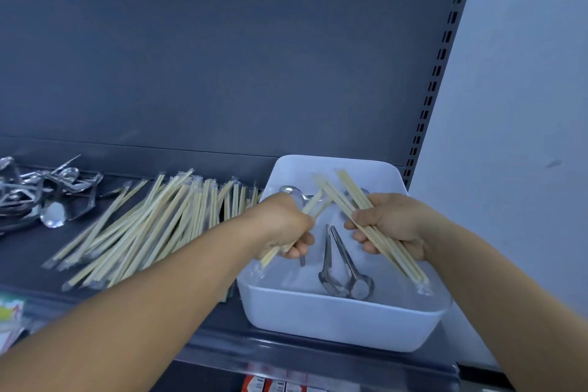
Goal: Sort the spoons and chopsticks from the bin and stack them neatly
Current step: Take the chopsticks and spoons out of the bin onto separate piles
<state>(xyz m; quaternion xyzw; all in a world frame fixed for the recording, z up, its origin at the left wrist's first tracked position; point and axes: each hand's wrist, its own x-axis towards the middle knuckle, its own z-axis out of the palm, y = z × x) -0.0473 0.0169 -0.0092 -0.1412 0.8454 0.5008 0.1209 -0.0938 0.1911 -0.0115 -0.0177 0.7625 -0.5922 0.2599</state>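
**Light, slick chopstick packs lifted from a nearly emptied bin**

Both hands are over the white bin (343, 312) at lower right of the frame. The left hand (286, 226) has its fingers curled round a small bunch of wrapped chopsticks (313, 205); the right hand (391, 226) grips a larger bunch (375, 229) that runs diagonally through its fist. These look light and stiff, but their clear sleeves are likely slippery, so a firm grip near the middle, as here, should keep them from fanning or sliding out. A few metal spoons (343, 267) lie on the bin floor; they are probably heavier and smooth, best taken by the handle.

The bin sits on a dark shelf (31, 248). To its left, at centre left of the frame, lies the sorted chopstick pile (152, 223), loosely fanned; further left, the spoon pile (41, 197). A dark slotted back panel (222, 73) rises behind, with a pale wall (525, 73) at right.
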